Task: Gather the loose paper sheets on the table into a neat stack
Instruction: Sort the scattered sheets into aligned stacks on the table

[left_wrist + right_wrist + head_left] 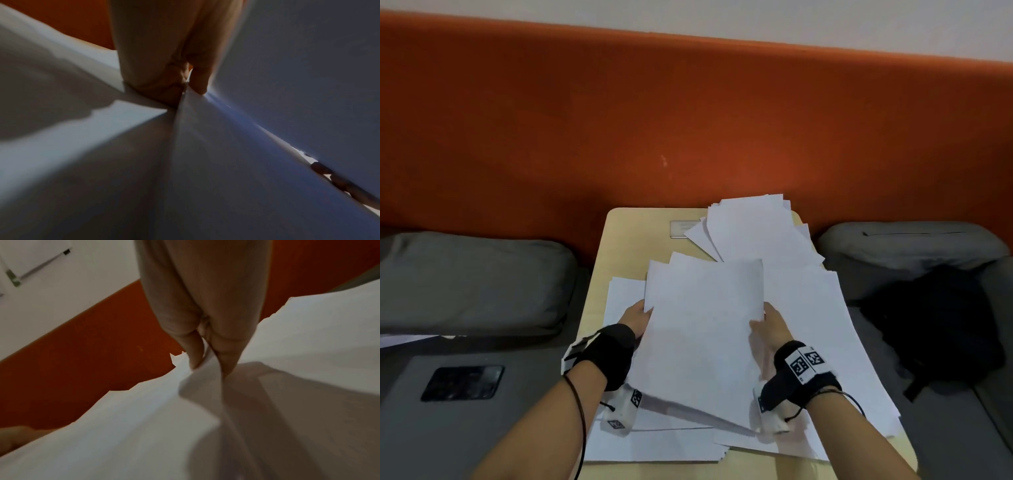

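You hold a raised bundle of sheets between both hands, tilted up off the table so its near edge hangs low and its far edge lifts toward the wall. Your left hand pinches the left edge, thumb on top and fingers beneath; the left wrist view shows the thumb pressed against paper with the edge wedged in the crease. Your right hand pinches the right edge the same way, and the right wrist view shows the fingertips closing on a thin, slightly buckled fold. Gripping opposite edges like this probably keeps the limp sheets taut enough to square up, since paper this thin sags and fans when held from one side.

Under the bundle, more loose sheets lie spread in overlapping layers, corners askew, some overhanging the table at the right. The tabletop is pale, smooth wood with rounded corners. Farther back, another fanned pile sits at the far right corner, its edges ragged and unaligned, partly covering a small label plate.

Beside the table lie grey cushions, matte and soft, a dark phone on the left and a black bag on the right; behind stands an orange padded wall
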Demonstrator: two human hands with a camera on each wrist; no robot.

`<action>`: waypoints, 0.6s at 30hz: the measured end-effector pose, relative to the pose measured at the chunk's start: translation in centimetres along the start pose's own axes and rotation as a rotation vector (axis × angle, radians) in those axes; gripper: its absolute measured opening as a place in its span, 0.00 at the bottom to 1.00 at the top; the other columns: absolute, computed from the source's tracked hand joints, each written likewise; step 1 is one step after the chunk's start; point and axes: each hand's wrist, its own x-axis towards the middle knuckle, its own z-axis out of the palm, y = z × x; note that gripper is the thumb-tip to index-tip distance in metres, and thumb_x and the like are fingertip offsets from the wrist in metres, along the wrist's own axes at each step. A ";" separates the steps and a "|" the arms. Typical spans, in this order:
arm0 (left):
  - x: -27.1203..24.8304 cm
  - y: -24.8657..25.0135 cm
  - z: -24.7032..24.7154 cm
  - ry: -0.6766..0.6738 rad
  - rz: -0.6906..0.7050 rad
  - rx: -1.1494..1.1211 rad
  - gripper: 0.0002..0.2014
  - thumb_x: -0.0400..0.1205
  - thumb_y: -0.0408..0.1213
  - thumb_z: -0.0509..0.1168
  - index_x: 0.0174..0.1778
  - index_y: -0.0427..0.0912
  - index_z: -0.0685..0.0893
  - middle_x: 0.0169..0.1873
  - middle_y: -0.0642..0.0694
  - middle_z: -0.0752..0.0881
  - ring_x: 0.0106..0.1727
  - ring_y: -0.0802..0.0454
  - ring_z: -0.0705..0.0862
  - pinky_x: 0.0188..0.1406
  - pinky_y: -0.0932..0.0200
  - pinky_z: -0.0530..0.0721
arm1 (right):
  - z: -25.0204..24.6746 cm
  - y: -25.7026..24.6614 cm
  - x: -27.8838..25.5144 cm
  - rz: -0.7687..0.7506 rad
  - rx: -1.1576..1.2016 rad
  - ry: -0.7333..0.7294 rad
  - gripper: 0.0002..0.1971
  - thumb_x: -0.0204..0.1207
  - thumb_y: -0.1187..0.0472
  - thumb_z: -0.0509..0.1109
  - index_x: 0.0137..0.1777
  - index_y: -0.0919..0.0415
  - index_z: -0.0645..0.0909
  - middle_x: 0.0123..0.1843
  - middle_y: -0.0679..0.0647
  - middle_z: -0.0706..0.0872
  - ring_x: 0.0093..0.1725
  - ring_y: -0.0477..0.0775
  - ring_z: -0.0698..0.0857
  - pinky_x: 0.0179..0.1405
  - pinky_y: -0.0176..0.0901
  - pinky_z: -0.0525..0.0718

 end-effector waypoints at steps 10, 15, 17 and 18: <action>0.7 -0.7 0.1 0.010 0.030 -0.049 0.20 0.83 0.33 0.62 0.71 0.32 0.73 0.68 0.34 0.78 0.57 0.43 0.80 0.58 0.55 0.76 | -1.4 0.1 -0.7 -0.068 0.159 -0.151 0.25 0.77 0.72 0.67 0.71 0.59 0.65 0.62 0.61 0.82 0.60 0.62 0.82 0.60 0.52 0.81; 0.6 -0.6 -0.2 0.010 0.021 0.003 0.20 0.84 0.34 0.61 0.71 0.31 0.72 0.67 0.37 0.79 0.66 0.38 0.79 0.61 0.55 0.77 | -0.9 1.2 0.0 -0.039 0.001 -0.297 0.25 0.72 0.71 0.73 0.68 0.63 0.71 0.62 0.58 0.83 0.62 0.61 0.82 0.65 0.56 0.80; 0.7 -0.7 -0.3 -0.004 0.003 -0.037 0.21 0.83 0.37 0.63 0.70 0.33 0.73 0.67 0.37 0.80 0.64 0.38 0.80 0.68 0.48 0.77 | -1.2 1.4 0.3 -0.073 -0.053 -0.186 0.19 0.73 0.72 0.69 0.65 0.66 0.75 0.61 0.60 0.83 0.61 0.62 0.82 0.63 0.55 0.80; 0.9 -0.9 -0.3 -0.011 0.000 -0.072 0.21 0.82 0.37 0.64 0.69 0.33 0.74 0.66 0.36 0.80 0.64 0.38 0.81 0.68 0.45 0.77 | -1.5 1.4 0.2 -0.084 -0.069 -0.144 0.18 0.74 0.72 0.67 0.64 0.65 0.76 0.60 0.60 0.83 0.60 0.62 0.82 0.62 0.53 0.80</action>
